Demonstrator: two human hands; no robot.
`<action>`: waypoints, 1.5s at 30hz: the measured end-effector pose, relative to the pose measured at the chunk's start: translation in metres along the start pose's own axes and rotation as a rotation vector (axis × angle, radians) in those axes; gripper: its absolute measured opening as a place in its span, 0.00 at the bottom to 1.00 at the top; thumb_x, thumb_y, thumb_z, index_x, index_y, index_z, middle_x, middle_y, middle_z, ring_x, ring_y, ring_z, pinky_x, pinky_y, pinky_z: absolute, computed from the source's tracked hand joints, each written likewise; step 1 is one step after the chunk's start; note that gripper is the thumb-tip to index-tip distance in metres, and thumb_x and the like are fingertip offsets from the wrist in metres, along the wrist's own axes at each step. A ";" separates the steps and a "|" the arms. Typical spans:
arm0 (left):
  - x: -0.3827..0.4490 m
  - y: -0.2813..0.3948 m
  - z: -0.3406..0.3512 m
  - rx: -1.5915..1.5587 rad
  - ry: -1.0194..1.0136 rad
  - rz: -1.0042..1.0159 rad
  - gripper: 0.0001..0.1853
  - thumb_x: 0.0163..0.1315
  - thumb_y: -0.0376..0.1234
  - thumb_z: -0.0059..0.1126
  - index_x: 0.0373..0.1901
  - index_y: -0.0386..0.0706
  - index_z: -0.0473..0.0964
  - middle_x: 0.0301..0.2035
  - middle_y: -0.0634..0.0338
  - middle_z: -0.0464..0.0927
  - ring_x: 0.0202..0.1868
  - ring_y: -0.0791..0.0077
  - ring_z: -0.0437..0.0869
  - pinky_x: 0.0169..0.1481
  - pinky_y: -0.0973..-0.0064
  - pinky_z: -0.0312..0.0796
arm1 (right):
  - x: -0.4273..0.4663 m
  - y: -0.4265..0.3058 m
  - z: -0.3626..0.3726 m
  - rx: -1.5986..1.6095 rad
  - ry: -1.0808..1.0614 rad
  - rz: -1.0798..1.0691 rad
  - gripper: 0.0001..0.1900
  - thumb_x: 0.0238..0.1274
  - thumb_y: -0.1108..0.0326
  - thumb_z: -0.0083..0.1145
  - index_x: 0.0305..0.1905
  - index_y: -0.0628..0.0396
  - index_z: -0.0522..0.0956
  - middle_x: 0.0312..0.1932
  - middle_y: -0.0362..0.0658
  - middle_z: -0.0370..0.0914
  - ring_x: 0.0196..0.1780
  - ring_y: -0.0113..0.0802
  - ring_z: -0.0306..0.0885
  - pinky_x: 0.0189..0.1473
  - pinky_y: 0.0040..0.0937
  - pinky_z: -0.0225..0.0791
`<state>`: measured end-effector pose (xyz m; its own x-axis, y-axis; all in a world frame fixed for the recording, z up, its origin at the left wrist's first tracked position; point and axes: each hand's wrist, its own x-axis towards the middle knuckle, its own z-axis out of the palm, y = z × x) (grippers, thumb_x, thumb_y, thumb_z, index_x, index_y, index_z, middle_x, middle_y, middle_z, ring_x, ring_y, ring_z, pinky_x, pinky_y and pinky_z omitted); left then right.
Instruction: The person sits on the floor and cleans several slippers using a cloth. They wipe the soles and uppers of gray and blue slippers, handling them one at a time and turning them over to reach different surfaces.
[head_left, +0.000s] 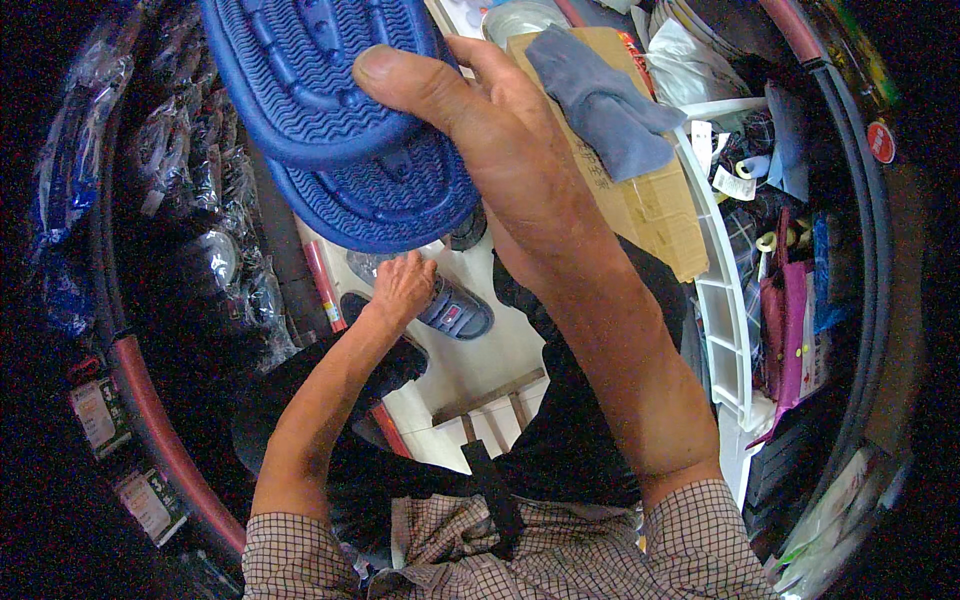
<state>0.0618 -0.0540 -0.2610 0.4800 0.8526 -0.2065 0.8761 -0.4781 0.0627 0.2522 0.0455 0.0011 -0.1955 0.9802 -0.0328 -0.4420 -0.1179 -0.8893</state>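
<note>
A pair of blue slippers (367, 184) with ridged soles is raised high in front of me, one overlapping the other. My right hand (480, 112) grips them at the side, its thumb pressed on the upper sole. Lower down, near the floor, my left hand (406, 285) has its fingers curled over a grey-blue slipper (459, 311) with a red patch on its strap. The fingertips are hidden beneath the hand. Clear plastic (363, 264) shows just beyond the left hand, partly covered by the blue slippers.
At right, a grey cloth (600, 97) lies on a cardboard box (660, 217) beside a white plastic rack (716, 300). Packed goods (787, 322) stand past the rack. Plastic-wrapped items (217, 187) line the left side. A red tube (324, 289) lies near the floor.
</note>
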 end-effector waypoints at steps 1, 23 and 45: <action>0.001 -0.003 0.001 -0.017 0.079 -0.009 0.09 0.64 0.37 0.54 0.42 0.47 0.80 0.31 0.56 0.80 0.32 0.53 0.86 0.36 0.55 0.76 | 0.000 -0.001 0.001 0.004 -0.005 0.003 0.45 0.46 0.42 0.75 0.58 0.72 0.72 0.47 0.58 0.82 0.50 0.41 0.84 0.54 0.35 0.77; -0.002 0.026 0.048 -0.382 0.303 -0.277 0.24 0.61 0.41 0.65 0.60 0.49 0.79 0.61 0.46 0.76 0.64 0.43 0.74 0.69 0.47 0.64 | -0.005 -0.004 -0.004 -0.060 0.014 -0.017 0.45 0.49 0.44 0.75 0.58 0.76 0.70 0.48 0.57 0.82 0.53 0.39 0.82 0.58 0.34 0.73; -0.022 0.009 0.175 -0.440 0.307 -0.150 0.19 0.69 0.45 0.55 0.57 0.49 0.75 0.48 0.44 0.80 0.50 0.42 0.81 0.50 0.46 0.76 | -0.009 -0.005 0.001 -0.114 -0.029 0.042 0.43 0.53 0.45 0.72 0.63 0.72 0.70 0.53 0.56 0.81 0.56 0.39 0.81 0.63 0.34 0.71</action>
<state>0.0513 -0.1145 -0.4270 0.2821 0.9583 0.0450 0.8404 -0.2695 0.4703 0.2548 0.0372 0.0065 -0.2373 0.9696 -0.0593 -0.3310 -0.1381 -0.9335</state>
